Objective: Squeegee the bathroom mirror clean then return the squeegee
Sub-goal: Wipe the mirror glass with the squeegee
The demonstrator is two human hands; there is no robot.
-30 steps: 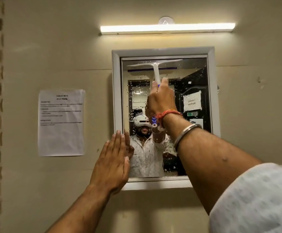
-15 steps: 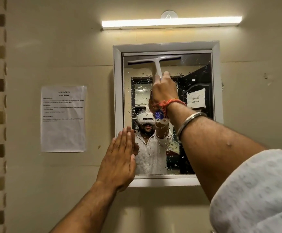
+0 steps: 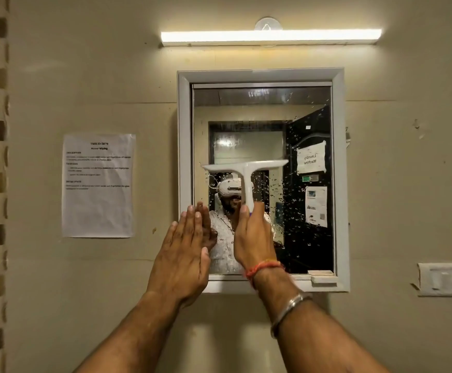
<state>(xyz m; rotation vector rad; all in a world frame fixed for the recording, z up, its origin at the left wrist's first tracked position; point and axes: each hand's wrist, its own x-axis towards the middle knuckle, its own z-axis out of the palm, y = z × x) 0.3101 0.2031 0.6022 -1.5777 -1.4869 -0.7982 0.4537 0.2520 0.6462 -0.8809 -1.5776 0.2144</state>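
Right hand [image 3: 251,238]: fingers and thumb curled round the squeegee's handle, in front of the mirror's lower half, near its middle.
Left hand [image 3: 184,254]: flat, with straight fingers pressed together, laid on the mirror's left frame low down; the fingertips reach the edge of the glass.
Wall [image 3: 407,184]: plain beige on all 4 sides of the mirror.
Mirror [image 3: 262,117]: upright rectangle in a white frame. Water drops lie thick over the lower half and right side of the glass, fewer near the top.
Paper notice [image 3: 98,184]: stuck to the wall well left of the mirror, headed "Mirror Wiping".
Light bar [image 3: 270,36]: lit, mounted just above the mirror.
Switch plate [image 3: 446,278]: on the wall right of the mirror's lower corner.
Squeegee [image 3: 246,168]: white and T-shaped. Its blade runs level across the mirror at about mid-height, from near the left edge to past the middle, and its handle points down into the right hand. Whether the blade touches the glass cannot be told.
Wrist bands: 1 orange thread [image 3: 262,267] at the mirror's bottom edge and 1 metal bangle [image 3: 289,308] just below it, both on the right wrist.
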